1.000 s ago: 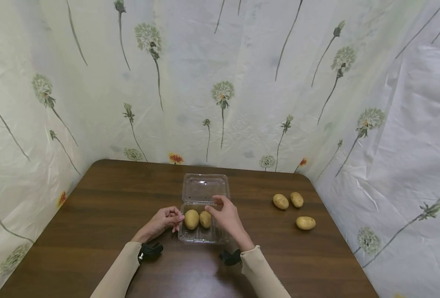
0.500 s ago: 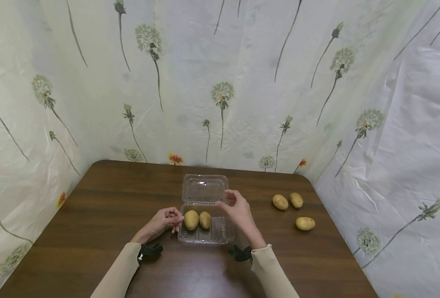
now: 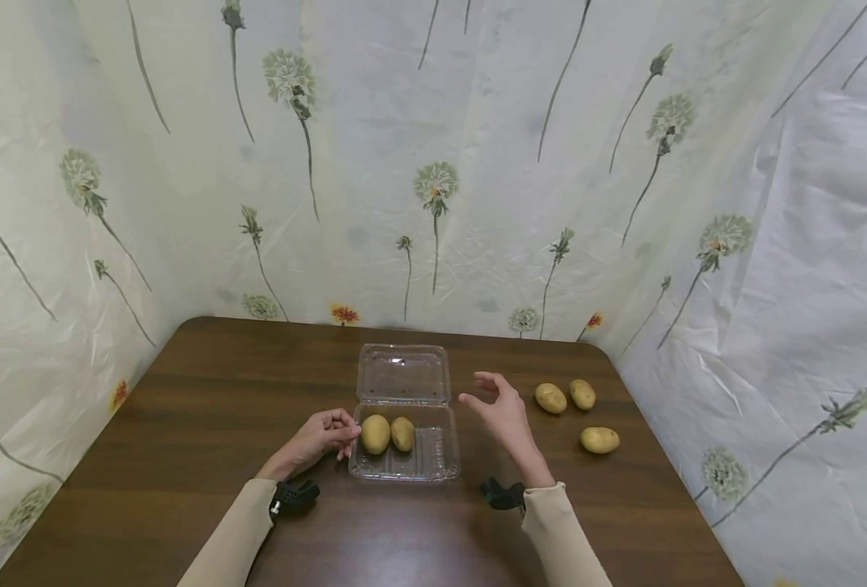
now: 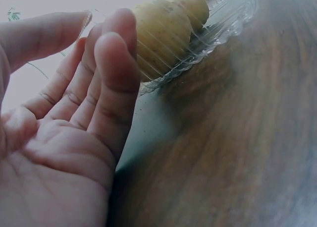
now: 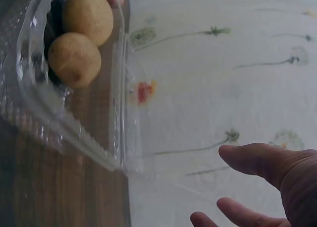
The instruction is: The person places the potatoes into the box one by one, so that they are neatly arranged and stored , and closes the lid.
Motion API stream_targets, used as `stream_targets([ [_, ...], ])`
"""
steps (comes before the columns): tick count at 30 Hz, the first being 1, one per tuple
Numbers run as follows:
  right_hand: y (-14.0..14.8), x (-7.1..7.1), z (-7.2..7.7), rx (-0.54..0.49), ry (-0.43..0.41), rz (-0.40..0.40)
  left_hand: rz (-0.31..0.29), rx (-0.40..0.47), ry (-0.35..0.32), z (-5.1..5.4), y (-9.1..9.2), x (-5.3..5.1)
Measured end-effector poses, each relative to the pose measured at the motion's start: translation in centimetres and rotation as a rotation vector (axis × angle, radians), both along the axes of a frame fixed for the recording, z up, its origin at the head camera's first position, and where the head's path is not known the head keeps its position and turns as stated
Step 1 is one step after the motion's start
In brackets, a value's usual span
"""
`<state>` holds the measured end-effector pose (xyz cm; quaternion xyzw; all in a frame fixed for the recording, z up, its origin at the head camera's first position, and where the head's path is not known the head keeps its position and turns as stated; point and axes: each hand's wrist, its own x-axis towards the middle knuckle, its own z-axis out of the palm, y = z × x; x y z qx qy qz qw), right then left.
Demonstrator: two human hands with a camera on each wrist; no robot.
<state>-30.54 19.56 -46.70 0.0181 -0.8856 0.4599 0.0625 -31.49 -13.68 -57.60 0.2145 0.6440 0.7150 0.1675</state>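
Note:
An open clear plastic container (image 3: 433, 456) stands on the table with its lid (image 3: 404, 373) folded back. Two potatoes lie side by side in its left part, a larger one (image 3: 376, 434) and a smaller one (image 3: 403, 434). My left hand (image 3: 317, 440) pinches the container's left rim; in the left wrist view its curled fingers (image 4: 116, 63) hide that contact. My right hand (image 3: 508, 420) hovers to the right of the container, thumb and fingers apart, holding nothing. The right wrist view shows this hand (image 5: 262, 187) empty, away from the container (image 5: 74, 133).
Three more potatoes lie on the brown table (image 3: 220, 408) at the right: two close together (image 3: 550, 399) (image 3: 582, 395) and one nearer (image 3: 599, 440). A flower-patterned curtain (image 3: 360, 163) hangs behind the table and along both sides.
My right hand has moved right, from over the smaller potato to the table area beyond the container, uncovering the container's right part. My left hand has kept its place at the rim.

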Motion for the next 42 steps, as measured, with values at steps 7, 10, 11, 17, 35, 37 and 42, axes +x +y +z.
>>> stream_targets([
  [7,2.5,-0.1,-0.3,-0.015,-0.033,-0.027,-0.004,0.004,0.01,0.0,0.0,0.0],
  [10,3.6,-0.3,-0.6,-0.016,-0.037,-0.041,-0.005,0.004,0.007,0.0,0.0,0.0],
  [11,4.0,-0.4,-0.7,-0.014,-0.041,-0.046,-0.006,0.005,0.008,0.0,0.0,0.0],
  [17,6.3,-0.9,-1.4,-0.009,-0.053,-0.081,-0.002,0.012,0.018,0.1,-0.1,0.0],
  [35,11.5,-1.9,-2.3,0.045,-0.06,-0.231,0.005,-0.011,0.012,0.1,0.0,0.1],
  [37,11.8,-2.2,-2.5,0.053,-0.057,-0.238,0.006,-0.009,0.014,0.1,0.1,0.1],
  [42,12.4,-3.0,-3.2,0.056,-0.056,-0.269,0.004,0.0,0.005,0.3,0.1,0.2],
])
